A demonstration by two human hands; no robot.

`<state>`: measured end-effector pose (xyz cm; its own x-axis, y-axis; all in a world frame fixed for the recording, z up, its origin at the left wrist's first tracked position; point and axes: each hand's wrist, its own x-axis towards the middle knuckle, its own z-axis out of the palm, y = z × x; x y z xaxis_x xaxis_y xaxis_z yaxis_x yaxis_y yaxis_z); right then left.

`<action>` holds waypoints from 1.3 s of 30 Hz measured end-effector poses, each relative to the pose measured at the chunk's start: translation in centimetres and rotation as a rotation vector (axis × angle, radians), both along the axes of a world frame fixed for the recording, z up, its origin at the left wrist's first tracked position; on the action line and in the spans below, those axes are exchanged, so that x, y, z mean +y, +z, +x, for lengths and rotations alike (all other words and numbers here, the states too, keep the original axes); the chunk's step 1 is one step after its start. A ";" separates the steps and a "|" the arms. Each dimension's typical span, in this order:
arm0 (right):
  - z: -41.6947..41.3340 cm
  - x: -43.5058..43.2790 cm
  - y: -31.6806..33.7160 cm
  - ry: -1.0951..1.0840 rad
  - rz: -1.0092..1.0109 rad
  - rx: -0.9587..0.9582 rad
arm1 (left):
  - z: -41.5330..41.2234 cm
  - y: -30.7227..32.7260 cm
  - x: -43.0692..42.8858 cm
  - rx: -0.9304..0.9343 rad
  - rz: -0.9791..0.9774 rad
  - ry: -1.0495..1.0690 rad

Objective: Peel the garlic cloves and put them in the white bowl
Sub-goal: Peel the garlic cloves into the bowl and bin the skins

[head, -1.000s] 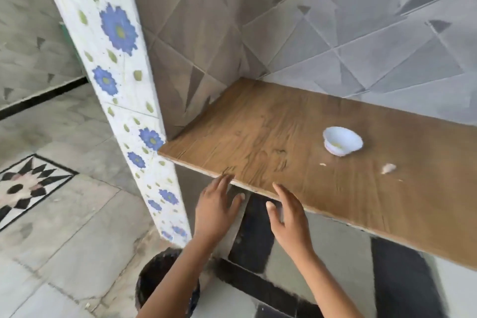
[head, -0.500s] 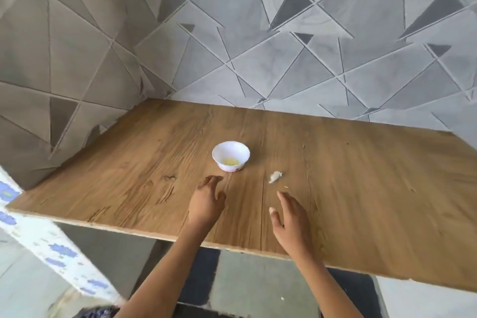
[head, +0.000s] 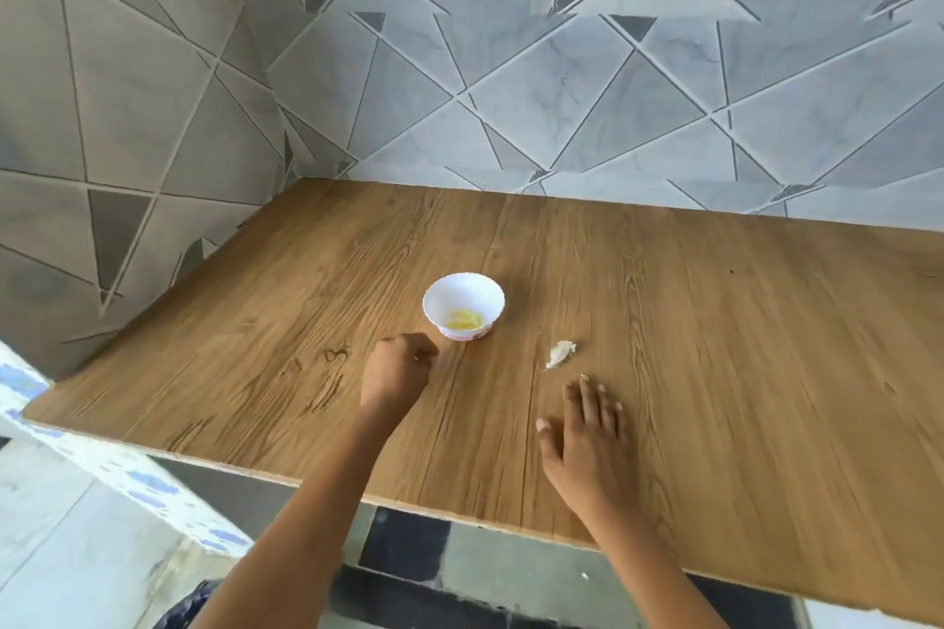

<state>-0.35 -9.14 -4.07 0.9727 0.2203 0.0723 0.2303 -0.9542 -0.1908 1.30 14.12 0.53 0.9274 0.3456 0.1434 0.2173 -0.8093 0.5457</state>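
The white bowl (head: 491, 292) stands mid-table with pale yellow peeled garlic (head: 465, 319) in its bottom. A whitish garlic piece with papery skin (head: 561, 353) lies on the wood to the bowl's right. My left hand (head: 396, 370) is just in front and left of the bowl, fingers curled, pinching a tiny white scrap (head: 417, 358) at its fingertips. My right hand (head: 587, 439) lies flat on the table with straight fingers, its tips a short way in front of the garlic piece and apart from it.
The wooden table (head: 715, 373) fits into a corner of grey tiled walls, at the left and behind. Its near edge runs under my forearms. A floral-tiled pillar (head: 102, 465) stands at the lower left. A tiny speck (head: 585, 377) lies by my right fingertips.
The view swung from the table's left edge to face the bowl. Both hands moved forward over the table; my left hand's fingers curled by the bowl, my right hand settled flat.
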 end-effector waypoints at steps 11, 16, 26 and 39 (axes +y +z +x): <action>0.1 0.0 -0.6 -0.055 0.021 0.035 | 9.8 2.5 -1.0 0.282 0.166 -0.279; 0.0 -0.2 -0.2 0.001 0.071 0.046 | 10.1 2.8 -0.9 0.205 0.159 -0.247; 1.1 -5.3 0.2 -0.222 0.081 0.009 | 7.8 1.0 -12.1 0.024 0.200 -0.696; 1.5 -5.7 -0.2 -0.218 0.107 -0.009 | 7.7 0.0 -15.8 0.201 0.666 -0.682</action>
